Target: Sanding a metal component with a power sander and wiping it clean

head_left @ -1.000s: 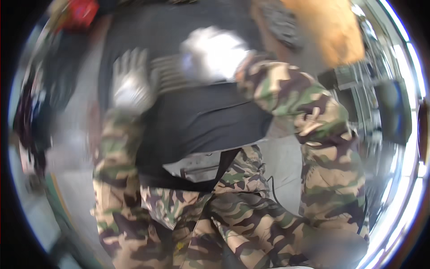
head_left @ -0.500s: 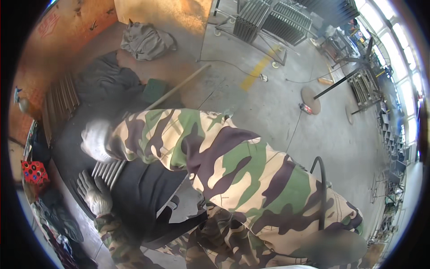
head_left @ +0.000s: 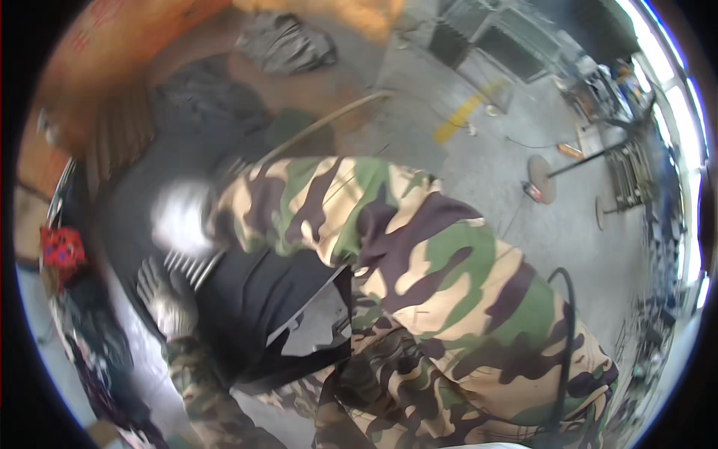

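My left hand point(head_left: 168, 303), in a grey knit glove, lies flat with its fingers apart at the near left edge of a black cloth point(head_left: 254, 299). Just beyond it, a row of parallel silvery metal bars point(head_left: 196, 271) rests on the cloth. My right hand point(head_left: 183, 217), in a pale glove, is over the far end of these bars. Glare and motion smear its fingers, so whether it grips the bars cannot be made out. My right arm in a camouflage sleeve point(head_left: 419, 247) reaches across the middle and hides part of the cloth.
Brownish slats point(head_left: 120, 142) stand at the far left, beside an orange board point(head_left: 127, 45). A grey cloth bundle point(head_left: 288, 45) lies at the back. A long pole point(head_left: 321, 123) slants behind my arm. On the right are a round-based stand point(head_left: 542, 179), a can point(head_left: 532, 191) and a bent dark tube point(head_left: 570, 322).
The whole view has shifted, so most things sit farther right. Less of the metal bars shows below my right hand. My left hand stays flat on the cloth.
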The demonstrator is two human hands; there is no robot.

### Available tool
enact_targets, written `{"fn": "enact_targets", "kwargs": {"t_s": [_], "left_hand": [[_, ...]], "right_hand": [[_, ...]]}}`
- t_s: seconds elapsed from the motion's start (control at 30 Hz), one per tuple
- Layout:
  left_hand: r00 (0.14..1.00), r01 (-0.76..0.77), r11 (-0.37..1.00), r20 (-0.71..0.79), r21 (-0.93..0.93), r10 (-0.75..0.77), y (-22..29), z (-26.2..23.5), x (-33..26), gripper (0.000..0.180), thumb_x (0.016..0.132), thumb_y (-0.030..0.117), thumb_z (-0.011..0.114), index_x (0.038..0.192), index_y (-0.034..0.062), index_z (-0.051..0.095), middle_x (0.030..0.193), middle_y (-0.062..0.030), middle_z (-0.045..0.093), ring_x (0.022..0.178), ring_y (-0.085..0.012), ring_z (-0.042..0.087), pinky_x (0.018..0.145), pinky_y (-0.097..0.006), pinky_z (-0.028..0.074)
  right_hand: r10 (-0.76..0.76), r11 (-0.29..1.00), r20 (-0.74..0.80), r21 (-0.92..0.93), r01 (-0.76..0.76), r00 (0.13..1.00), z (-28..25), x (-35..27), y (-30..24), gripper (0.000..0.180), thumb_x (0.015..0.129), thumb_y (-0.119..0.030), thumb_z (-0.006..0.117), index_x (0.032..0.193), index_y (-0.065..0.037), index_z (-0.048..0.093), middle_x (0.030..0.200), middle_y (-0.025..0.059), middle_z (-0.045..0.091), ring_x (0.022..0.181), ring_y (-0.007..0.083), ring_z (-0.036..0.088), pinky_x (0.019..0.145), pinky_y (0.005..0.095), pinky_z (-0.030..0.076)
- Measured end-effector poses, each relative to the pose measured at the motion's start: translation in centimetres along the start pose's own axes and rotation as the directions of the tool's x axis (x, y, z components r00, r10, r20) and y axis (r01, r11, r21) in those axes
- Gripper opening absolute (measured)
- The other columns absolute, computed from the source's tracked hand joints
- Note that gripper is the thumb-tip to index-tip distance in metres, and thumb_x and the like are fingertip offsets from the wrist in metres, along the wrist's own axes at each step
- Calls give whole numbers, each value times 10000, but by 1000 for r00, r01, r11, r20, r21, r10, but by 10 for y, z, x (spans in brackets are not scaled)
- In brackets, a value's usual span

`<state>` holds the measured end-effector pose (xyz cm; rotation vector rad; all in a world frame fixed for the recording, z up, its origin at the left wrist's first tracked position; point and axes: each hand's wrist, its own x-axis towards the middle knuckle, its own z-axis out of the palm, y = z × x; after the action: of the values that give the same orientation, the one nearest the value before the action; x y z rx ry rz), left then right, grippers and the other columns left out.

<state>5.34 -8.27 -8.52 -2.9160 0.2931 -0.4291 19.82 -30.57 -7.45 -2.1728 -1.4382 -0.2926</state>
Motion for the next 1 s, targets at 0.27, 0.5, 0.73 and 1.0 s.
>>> {"fn": "enact_targets", "kwargs": {"t_s": [0.27,0.5,0.73,1.0], "left_hand": [[993,82,986,-76,-146,-94,40,22,-3,610,978,356,640,1455,-17,566,1495,-278,566,1404,-492,495,1183,-639,353],[984,79,991,-150,-107,-94,15,7,-2,566,939,333,657,1361,-39,596,1358,-246,624,1289,-445,545,1099,-590,405],[987,162,973,32,-167,-159,21,-3,-12,595,1017,365,588,1483,-4,553,1514,-267,562,1427,-470,485,1223,-607,313],[994,107,941,4,-322,-112,19,-2,1,542,1006,356,607,1423,11,605,1476,-246,593,1403,-466,505,1198,-577,361]], "right_hand": [[216,906,71,-386,-173,974,-39,-41,-25,162,823,-323,793,929,-228,716,1004,30,651,951,225,642,772,436,513],[243,918,269,-375,-131,932,-63,-19,-45,302,933,-285,668,1166,-95,697,1138,162,700,1137,327,699,935,469,599],[342,884,239,-410,-225,909,-51,-12,-46,280,936,-313,670,1120,-102,691,1115,127,677,1065,343,683,856,509,581],[282,880,189,-443,-174,941,-47,-10,-33,312,918,-283,664,1181,-120,707,1131,174,701,1107,363,700,901,509,598]]}}
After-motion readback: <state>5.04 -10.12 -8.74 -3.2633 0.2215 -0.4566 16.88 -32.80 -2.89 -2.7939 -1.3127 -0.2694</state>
